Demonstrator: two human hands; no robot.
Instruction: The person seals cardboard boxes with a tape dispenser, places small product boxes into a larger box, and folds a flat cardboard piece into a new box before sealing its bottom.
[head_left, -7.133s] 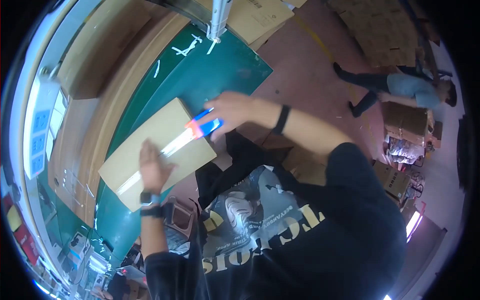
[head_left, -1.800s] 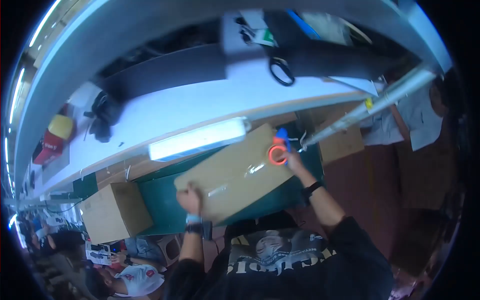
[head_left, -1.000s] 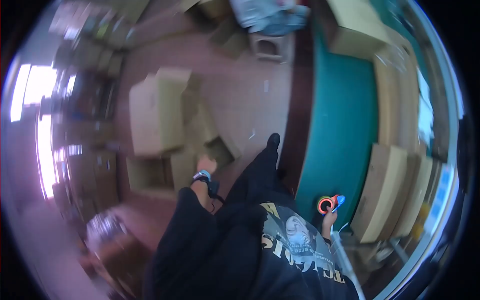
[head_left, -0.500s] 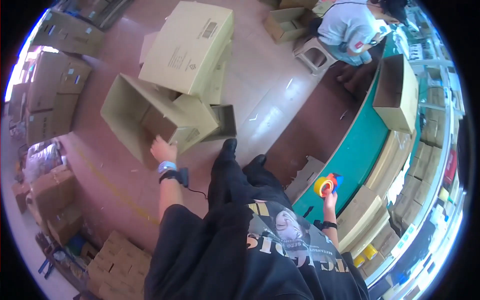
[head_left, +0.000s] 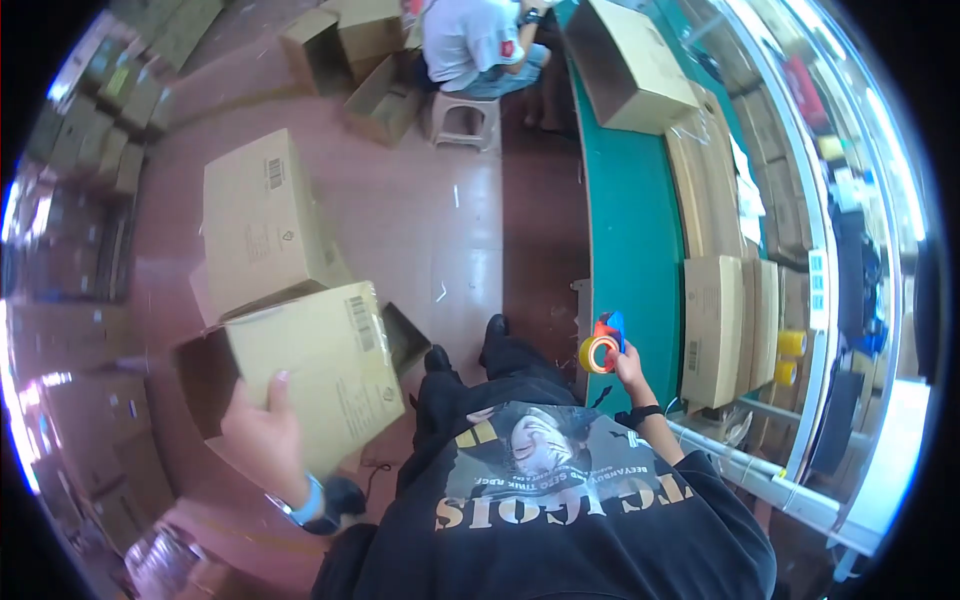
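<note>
My left hand point(head_left: 262, 428) grips the near edge of an open cardboard box point(head_left: 315, 365). Its thumb lies on the printed side panel, and the other fingers are partly hidden. That box is tilted, its dark opening facing left. In my right hand point(head_left: 629, 368) is a tape dispenser point(head_left: 612, 325) with a roll of yellow tape, held above the edge of the green table point(head_left: 635, 210). Just beyond the gripped box stands another large cardboard box point(head_left: 258, 220).
A seated person point(head_left: 470, 45) is on a plastic stool point(head_left: 465, 122) at the far side. An open box point(head_left: 630, 70) and flattened cardboard point(head_left: 705, 170) lie on the table. More boxes point(head_left: 385, 100) stand on the floor near the stool. A metal rail point(head_left: 740, 455) runs at right.
My left hand now grips the open box, which has come up and turned, showing its printed side. The view has swung round. My right hand still holds the tape dispenser.
</note>
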